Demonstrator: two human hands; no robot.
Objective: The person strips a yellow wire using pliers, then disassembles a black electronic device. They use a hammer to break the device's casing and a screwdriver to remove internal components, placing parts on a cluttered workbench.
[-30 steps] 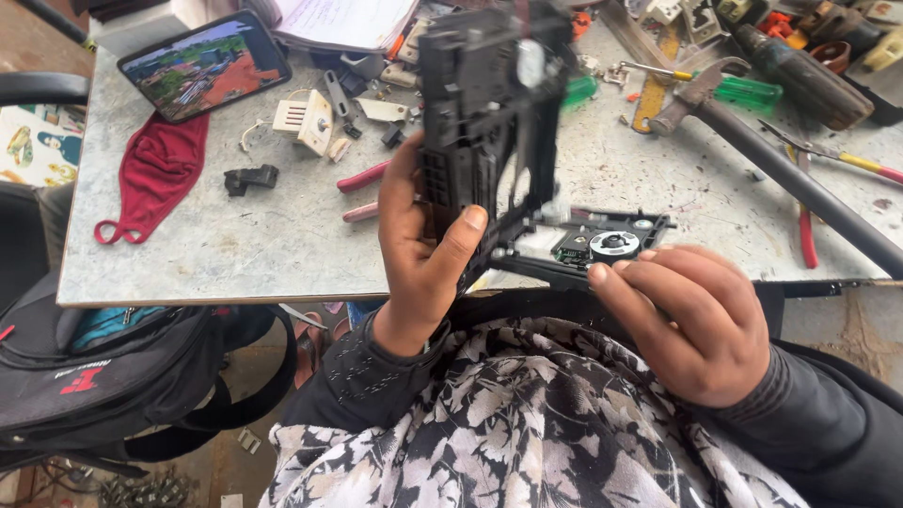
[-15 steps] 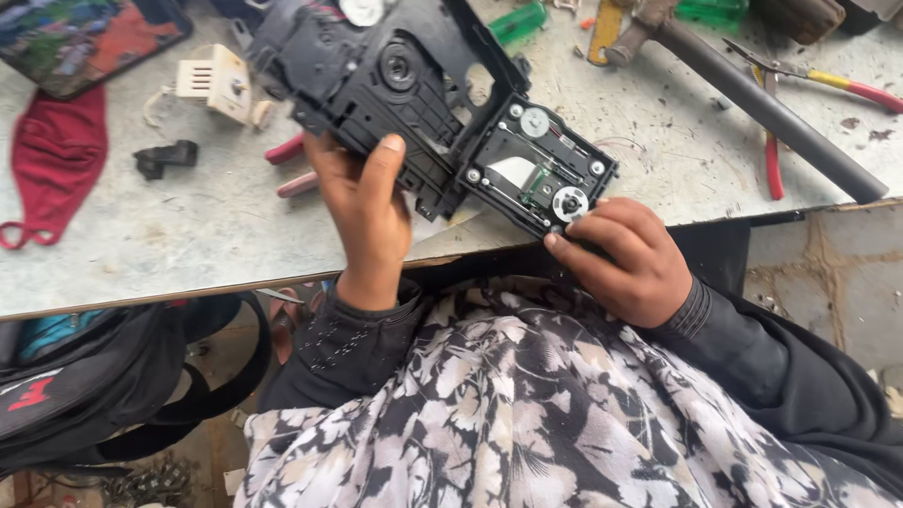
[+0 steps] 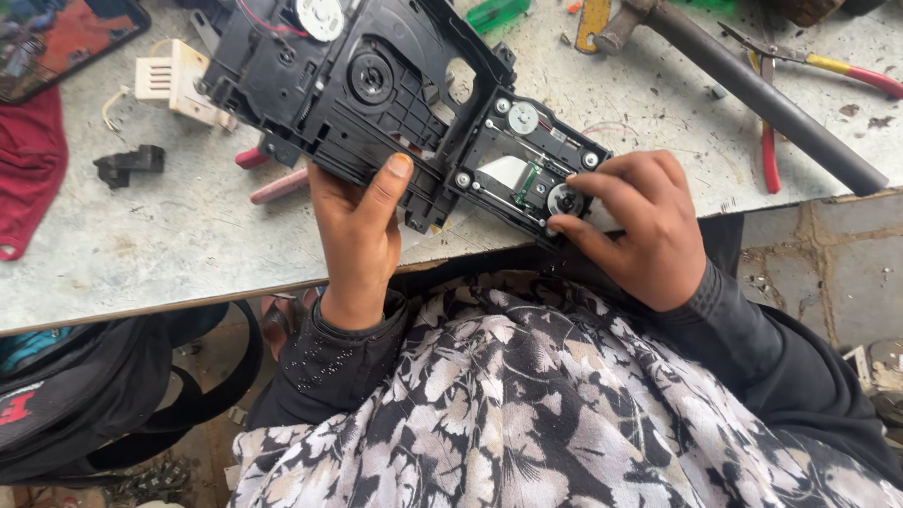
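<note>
A black plastic disc-drive mechanism (image 3: 376,94) with a round spindle hub, small motors and a laser sled lies tilted across the near edge of the worn grey table (image 3: 160,254). My left hand (image 3: 357,235) grips its lower edge from beneath, thumb pressed on the black frame. My right hand (image 3: 640,230) holds the right end, fingertips on the small round part of the sled.
Red-handled pliers (image 3: 800,85) and a dark metal pipe (image 3: 762,94) lie at the right. A green piece (image 3: 497,13) sits at the top. A cream plastic part (image 3: 174,80), a small black part (image 3: 127,165), a red cloth (image 3: 28,169) and a phone (image 3: 56,33) are left. A black bag (image 3: 85,404) rests below.
The mechanism has gone from upright to lying nearly flat across the table edge. My right hand has closed in on its right end; my left keeps its grip.
</note>
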